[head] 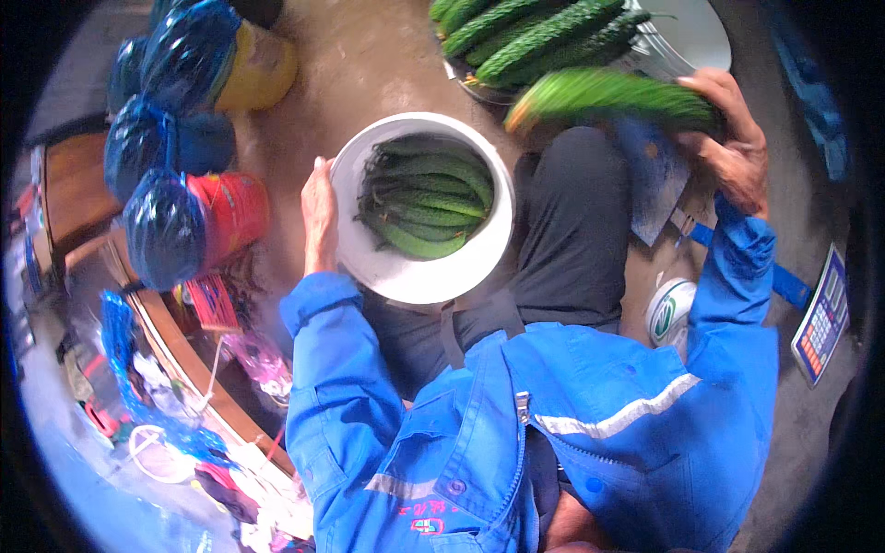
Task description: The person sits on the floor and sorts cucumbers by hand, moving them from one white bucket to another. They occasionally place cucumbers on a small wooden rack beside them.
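Between my knees stands a white plastic bucket (422, 283) with several green cucumbers (432, 197) lying inside it. My left hand (319, 214) rests against the bucket's left side, its thumb at the rim. In my right hand (736, 148) is a long cucumber (612, 97), blurred by motion, held by its right end above my knee. Just beyond it, more bumpy cucumbers (539, 34) are heaped on a second container (660, 45), whose body is mostly hidden beneath them.
Left of me, blue plastic bags (166, 228) cover a red container (231, 218) and a yellow bucket (259, 66). A wooden-edged table (166, 332) holds clutter. At right are a scale's keypad panel (821, 318), a metal plate (653, 173) and a white shoe (671, 311).
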{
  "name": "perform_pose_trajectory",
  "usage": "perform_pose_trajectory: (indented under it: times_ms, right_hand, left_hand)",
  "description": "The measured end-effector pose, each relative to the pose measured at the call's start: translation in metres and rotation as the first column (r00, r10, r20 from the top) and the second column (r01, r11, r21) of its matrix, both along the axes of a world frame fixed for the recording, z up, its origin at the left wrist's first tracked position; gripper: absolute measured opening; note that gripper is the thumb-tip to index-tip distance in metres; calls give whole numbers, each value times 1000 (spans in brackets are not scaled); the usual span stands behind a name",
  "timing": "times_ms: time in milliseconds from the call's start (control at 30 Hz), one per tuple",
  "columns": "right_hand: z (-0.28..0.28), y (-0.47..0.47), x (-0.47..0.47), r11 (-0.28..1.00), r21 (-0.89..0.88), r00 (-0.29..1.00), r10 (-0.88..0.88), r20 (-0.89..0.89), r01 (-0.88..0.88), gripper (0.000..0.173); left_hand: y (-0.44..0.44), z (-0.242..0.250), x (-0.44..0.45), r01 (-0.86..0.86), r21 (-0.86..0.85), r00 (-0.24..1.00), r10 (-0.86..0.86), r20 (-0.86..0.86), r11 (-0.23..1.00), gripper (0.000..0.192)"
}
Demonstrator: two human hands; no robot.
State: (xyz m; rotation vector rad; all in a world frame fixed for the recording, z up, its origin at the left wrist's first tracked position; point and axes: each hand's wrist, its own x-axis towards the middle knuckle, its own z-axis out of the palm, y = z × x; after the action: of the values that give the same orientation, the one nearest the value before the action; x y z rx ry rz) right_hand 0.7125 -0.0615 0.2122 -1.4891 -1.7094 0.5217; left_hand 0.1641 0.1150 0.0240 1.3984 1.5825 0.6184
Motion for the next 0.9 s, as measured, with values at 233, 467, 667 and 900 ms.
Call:
perform_pose_trajectory:
  times_ms: [233,467,667,900]
  right_hand:
    - [-29,139,-196,655,-85,476,625,619,-751,17]
    - [-155,154,-309,296,-375,-212,462,861,-878,9]
    - [-188,161,-332,153,-266,-131,582,802,-952,13]
    - [-80,170,-253,643,2,456,541,707,-766,34]
  left_hand:
    - [-2,-4,3,-61,7,997,60,38,998,64]
    - [-4,-1,8,-61,41,997,62,-36,997,65]
    - [-8,0,9,-81,60,996,82,-20,995,66]
    - [-6,-12,5,-54,82,997,50,55,995,59]
